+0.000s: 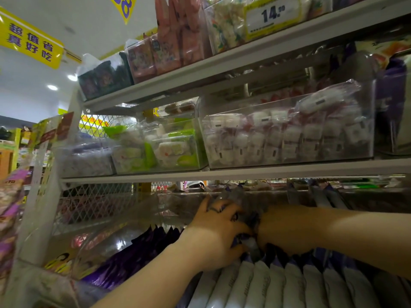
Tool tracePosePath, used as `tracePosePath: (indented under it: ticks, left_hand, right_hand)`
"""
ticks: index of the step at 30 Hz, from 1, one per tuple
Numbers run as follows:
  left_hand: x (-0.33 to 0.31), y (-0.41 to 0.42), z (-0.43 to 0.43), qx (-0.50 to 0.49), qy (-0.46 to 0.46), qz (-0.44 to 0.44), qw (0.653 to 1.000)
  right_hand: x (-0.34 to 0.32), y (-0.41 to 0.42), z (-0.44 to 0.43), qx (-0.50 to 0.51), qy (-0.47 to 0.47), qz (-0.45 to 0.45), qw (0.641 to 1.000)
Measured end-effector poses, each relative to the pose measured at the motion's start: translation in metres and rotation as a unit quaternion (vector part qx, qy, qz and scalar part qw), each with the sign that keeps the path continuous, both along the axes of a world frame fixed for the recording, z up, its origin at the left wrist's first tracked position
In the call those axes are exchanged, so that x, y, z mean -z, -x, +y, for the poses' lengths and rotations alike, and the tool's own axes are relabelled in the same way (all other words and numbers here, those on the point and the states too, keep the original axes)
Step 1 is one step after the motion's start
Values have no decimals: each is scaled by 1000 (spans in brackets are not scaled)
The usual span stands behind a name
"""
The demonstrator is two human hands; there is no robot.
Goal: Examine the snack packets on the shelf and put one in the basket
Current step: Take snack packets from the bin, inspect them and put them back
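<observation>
Both my hands reach into the lowest shelf, among upright purple-and-white snack packets [293, 283]. My left hand [219, 232] is curled round a crinkly purple and clear packet [249, 215] that sticks up between the hands. My right hand [282, 227] meets it from the right, fingers wrapped on the same packet; its fingertips are hidden behind the packet. No basket is in view.
A clear bin of green-and-white snacks [155, 147] and another of white wrapped sweets [289, 134] sit on the middle shelf [222, 173]. Pink packets [178, 41] and a price tag [273, 14] line the top shelf. A packet rack [11, 207] hangs at the left.
</observation>
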State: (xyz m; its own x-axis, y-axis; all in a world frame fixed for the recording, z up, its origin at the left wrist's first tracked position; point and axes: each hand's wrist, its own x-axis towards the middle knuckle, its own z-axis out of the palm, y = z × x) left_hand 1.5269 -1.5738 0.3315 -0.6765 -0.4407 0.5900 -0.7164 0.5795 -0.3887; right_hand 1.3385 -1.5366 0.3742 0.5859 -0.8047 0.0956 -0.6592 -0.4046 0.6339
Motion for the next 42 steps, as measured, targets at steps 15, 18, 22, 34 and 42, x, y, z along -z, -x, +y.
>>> tracePosePath:
  ticks: [15,18,22,34,42]
  left_hand:
    - [0,5,9,-28,-4,-23,999]
    - [3,5,19,-17,1,-19,1000]
    - [5,5,35,-5,-1,-21,1000]
    - [15,-3,108,55,-152,218,962]
    - [58,-24,163,139,-426,524,724]
  right_hand:
    - [-21,16,26,-79,130,-45,987]
    - [-21,20,37,-67,158,-80,982]
    - [-16,30,55,-92,206,-94,970]
    - [-1,28,135,-137,232,-194,943]
    - [63,-19,174,-290,249,-348,856]
